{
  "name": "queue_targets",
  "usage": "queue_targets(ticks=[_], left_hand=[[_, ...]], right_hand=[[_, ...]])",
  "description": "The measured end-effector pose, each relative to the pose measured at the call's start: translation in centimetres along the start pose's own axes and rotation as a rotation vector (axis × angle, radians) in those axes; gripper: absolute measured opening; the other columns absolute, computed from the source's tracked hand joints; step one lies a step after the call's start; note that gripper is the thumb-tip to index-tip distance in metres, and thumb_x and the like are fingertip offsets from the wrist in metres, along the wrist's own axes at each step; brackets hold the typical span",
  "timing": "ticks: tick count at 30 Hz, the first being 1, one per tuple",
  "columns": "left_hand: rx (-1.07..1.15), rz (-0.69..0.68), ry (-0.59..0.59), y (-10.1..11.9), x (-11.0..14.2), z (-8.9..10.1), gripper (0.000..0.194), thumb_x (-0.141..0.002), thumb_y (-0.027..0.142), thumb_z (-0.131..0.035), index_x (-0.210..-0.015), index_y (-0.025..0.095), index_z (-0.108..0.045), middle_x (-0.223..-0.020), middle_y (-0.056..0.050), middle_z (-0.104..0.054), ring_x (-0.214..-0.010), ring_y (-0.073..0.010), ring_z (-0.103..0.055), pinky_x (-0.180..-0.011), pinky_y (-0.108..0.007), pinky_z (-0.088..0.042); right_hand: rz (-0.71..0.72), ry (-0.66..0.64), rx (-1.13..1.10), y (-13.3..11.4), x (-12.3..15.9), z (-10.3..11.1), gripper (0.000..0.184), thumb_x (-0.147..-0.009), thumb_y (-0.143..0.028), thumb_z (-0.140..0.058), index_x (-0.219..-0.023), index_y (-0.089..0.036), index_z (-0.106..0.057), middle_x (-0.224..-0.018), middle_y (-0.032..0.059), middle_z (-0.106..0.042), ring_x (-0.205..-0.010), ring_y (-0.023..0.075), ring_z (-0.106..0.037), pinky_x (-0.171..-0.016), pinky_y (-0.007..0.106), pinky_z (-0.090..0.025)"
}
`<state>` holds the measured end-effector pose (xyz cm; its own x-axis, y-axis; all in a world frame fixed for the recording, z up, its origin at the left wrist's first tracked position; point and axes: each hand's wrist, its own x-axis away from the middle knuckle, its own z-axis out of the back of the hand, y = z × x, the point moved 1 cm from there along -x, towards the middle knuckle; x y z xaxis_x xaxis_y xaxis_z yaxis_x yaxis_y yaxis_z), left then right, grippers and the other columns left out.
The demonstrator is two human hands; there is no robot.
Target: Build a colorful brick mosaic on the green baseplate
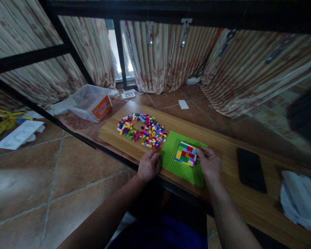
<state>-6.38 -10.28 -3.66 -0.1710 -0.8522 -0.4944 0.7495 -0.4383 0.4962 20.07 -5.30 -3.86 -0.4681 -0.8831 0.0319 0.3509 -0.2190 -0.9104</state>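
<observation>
A green studded baseplate [171, 164] lies on the wooden board, with a flat, roughly square build of coloured toy bricks [188, 154] on it. The build shows red, yellow, green, blue and white bricks. My right hand [209, 162] is over the plate's right side, thumb and fingers pinched at the build's upper right edge; a small toy brick seems to be at the fingertips, mostly hidden. Curled closed, my left hand [148, 165] rests at the plate's left edge, and what its fingers hold, if anything, is hidden. Just beyond it spreads a pile of loose toy bricks [155, 133].
The long wooden board [223, 152] carries a dark phone-like slab [251, 169] and a white plastic bag [299, 199] on the right. Behind its left end stands a clear plastic box [84, 103] with an orange label. Black metal bars [31, 56] cross the left side and top.
</observation>
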Motion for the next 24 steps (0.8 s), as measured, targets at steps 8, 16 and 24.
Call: queue_targets(ticks=[8,16,24], left_hand=[[0.011,-0.005,0.010,0.0,0.0,-0.1,0.023,-0.084,0.009,-0.047,-0.101,0.019,-0.061,-0.103,-0.010,-0.064,-0.095,-0.0204,-0.062,-0.084,-0.034,-0.055],[0.023,-0.027,0.027,0.0,0.0,-0.1,0.023,-0.083,0.008,-0.047,-0.099,0.017,-0.060,-0.101,-0.010,-0.063,-0.095,-0.0208,-0.061,-0.085,-0.035,-0.055],[0.041,-0.016,0.003,-0.1,0.1,-0.1,0.022,-0.081,0.009,-0.048,-0.098,0.017,-0.059,-0.103,-0.010,-0.062,-0.094,-0.0211,-0.060,-0.085,-0.035,-0.054]], right_hand=[[-0.114,-0.096,-0.061,-1.3,-0.9,0.7,0.045,-0.059,-0.048,-0.077,-0.092,-0.018,-0.074,-0.061,0.0013,-0.069,-0.048,0.0171,-0.061,-0.047,0.029,-0.046],[-0.170,-0.075,-0.263,-1.5,-0.2,2.0,0.044,-0.057,-0.059,-0.076,-0.071,-0.019,-0.065,-0.064,0.0031,-0.069,-0.052,0.0141,-0.061,-0.046,0.025,-0.045],[-0.027,0.053,-0.314,-3.9,2.1,1.3,0.041,-0.065,-0.050,-0.074,-0.091,-0.019,-0.068,-0.072,0.0004,-0.068,-0.058,0.0118,-0.058,-0.056,0.026,-0.047]])
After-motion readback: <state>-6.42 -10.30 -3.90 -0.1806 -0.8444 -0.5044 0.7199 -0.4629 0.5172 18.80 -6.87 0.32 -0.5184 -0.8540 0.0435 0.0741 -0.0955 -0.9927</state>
